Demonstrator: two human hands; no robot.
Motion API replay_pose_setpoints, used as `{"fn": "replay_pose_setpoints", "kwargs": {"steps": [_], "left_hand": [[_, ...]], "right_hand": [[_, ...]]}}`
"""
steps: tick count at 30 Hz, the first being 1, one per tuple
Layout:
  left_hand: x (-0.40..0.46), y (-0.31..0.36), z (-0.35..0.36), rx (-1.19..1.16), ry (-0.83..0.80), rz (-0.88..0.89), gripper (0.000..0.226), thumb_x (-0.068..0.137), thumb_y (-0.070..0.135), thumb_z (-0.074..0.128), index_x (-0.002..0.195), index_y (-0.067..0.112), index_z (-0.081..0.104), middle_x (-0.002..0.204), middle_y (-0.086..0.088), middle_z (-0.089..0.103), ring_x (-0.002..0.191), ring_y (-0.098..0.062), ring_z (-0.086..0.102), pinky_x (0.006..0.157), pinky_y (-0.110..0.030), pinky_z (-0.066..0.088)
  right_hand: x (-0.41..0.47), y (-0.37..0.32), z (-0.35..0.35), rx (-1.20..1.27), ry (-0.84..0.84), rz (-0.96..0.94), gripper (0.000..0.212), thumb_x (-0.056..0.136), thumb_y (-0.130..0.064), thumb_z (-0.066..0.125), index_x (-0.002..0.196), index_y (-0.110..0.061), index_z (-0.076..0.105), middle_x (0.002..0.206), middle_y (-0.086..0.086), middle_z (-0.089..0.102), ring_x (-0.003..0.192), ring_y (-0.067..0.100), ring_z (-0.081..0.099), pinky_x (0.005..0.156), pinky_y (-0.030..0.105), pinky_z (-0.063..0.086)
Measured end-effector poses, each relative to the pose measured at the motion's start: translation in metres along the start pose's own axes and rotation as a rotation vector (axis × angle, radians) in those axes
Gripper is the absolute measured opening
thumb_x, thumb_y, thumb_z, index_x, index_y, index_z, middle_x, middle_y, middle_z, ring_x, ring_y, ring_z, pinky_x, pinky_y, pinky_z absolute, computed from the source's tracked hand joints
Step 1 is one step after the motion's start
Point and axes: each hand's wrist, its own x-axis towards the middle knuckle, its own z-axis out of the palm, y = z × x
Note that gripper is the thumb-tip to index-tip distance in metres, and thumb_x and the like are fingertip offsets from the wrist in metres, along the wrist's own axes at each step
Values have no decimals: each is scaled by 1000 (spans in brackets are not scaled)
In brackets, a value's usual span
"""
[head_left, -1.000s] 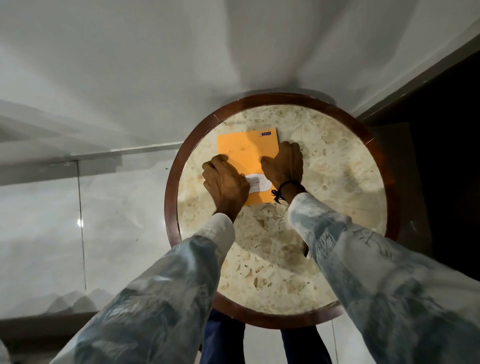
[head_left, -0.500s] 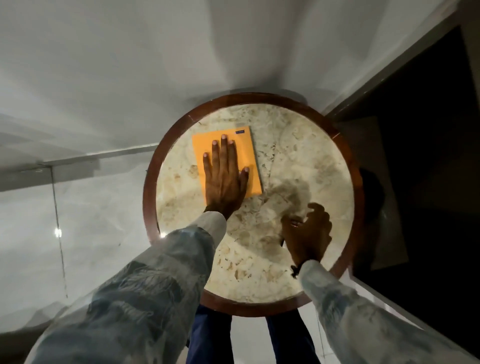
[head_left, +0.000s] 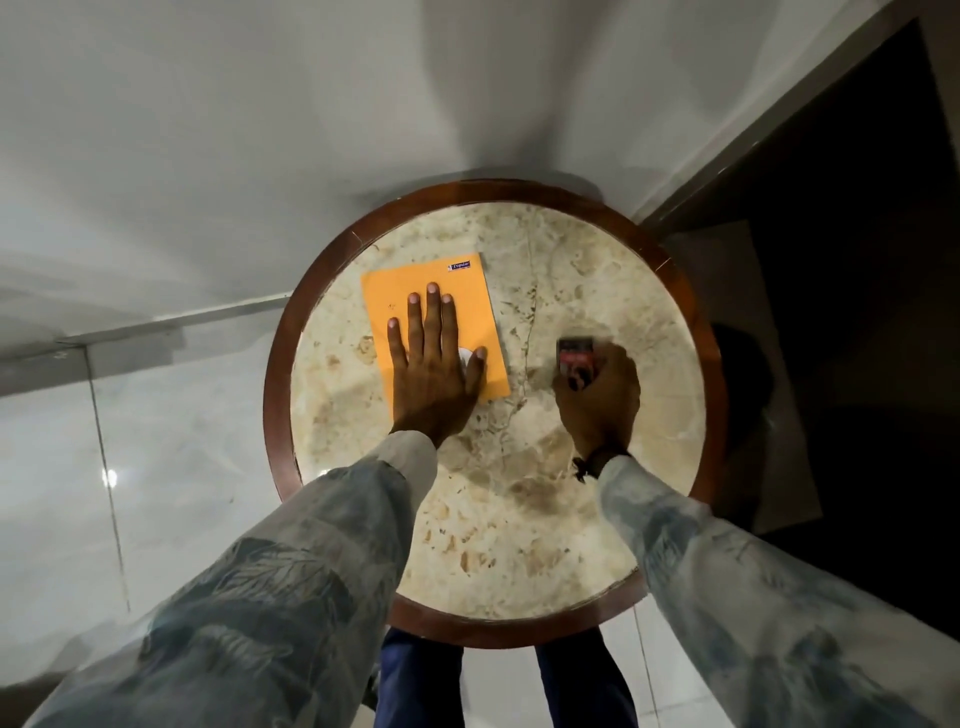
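Orange envelope (head_left: 415, 280) pinned by flat left hand (head_left: 434, 374), right hand (head_left: 602, 400) grips box (head_left: 574, 353), marble (head_left: 524, 322) between

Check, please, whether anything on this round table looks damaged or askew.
A thin dark line runs down the round beige marble table, between the orange paper envelope under the flat left hand and the small dark red box gripped by the right hand. It may be a crack or veining. Nothing else stands out.

Left hand (head_left: 431, 374) flat on orange envelope (head_left: 415, 280); right hand (head_left: 597, 400) grips small dark box (head_left: 575, 353).
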Motion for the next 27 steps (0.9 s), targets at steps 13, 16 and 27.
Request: {"fn": "replay_pose_setpoints", "kwargs": {"steps": [13,16,27], "left_hand": [[-1,0,1,9,0,1,77,106,55,29,164,8,4,174,-13,-1,161,-33,-3,130,-59,9],[-1,0,1,-3,-3,2,77,106,54,30,164,9,4,174,-13,-1,161,-33,-4,130,-60,8],[-1,0,1,-16,0,1,77,106,55,28,164,10,3,174,-13,-2,161,-33,-4,129,-60,8]], "right_hand": [[51,-42,15,27,23,-101,58,73,-15,81,127,-6,60,123,17,66,113,34,61,90,47,59],[54,-41,15,-6,2,-99,55,74,-16,80,125,-5,62,125,17,64,114,34,60,92,49,58],[48,-48,-3,-65,-3,-24,64,79,-31,78,135,-19,52,141,12,49,130,33,48,101,60,46]]}}
